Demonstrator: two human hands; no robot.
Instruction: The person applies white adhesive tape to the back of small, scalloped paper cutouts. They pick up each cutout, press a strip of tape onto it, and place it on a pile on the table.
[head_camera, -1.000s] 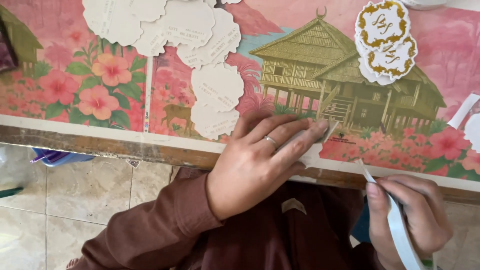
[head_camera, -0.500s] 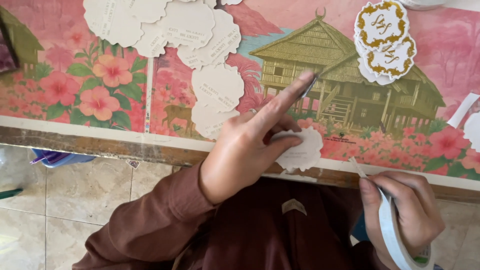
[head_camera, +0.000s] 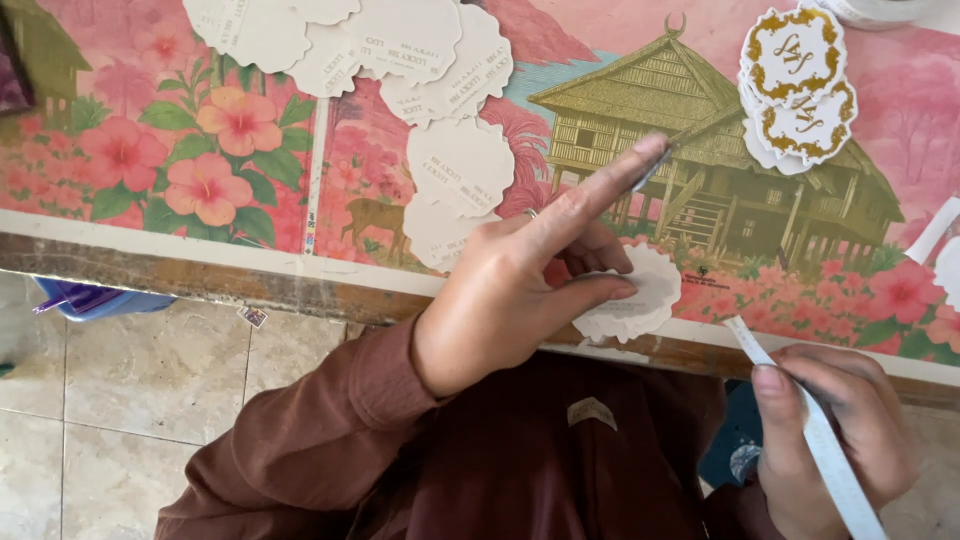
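Head camera looks down on a table (head_camera: 150, 262) covered with a pink printed cloth of flowers and a wooden house. Left hand (head_camera: 520, 290) lies at the near edge of the table, its thumb and curled fingers pinching a white scalloped paper cutout (head_camera: 640, 300) that rests half over the edge; the forefinger is stretched out toward the far right, and a small strip of tape (head_camera: 652, 168) clings to its tip. Right hand (head_camera: 835, 440) sits nearer and to the right, below the table edge, closed loosely around a long white tape strip (head_camera: 815, 435) that runs up between thumb and fingers and down out of view. More blank-side cutouts (head_camera: 400, 50) lie scattered at the far left and middle. A small stack of gold-trimmed cutouts (head_camera: 795, 85) sits at the far right, well apart from both hands. Brown sleeve (head_camera: 320, 430) covers the left arm above a tiled floor (head_camera: 120, 400).
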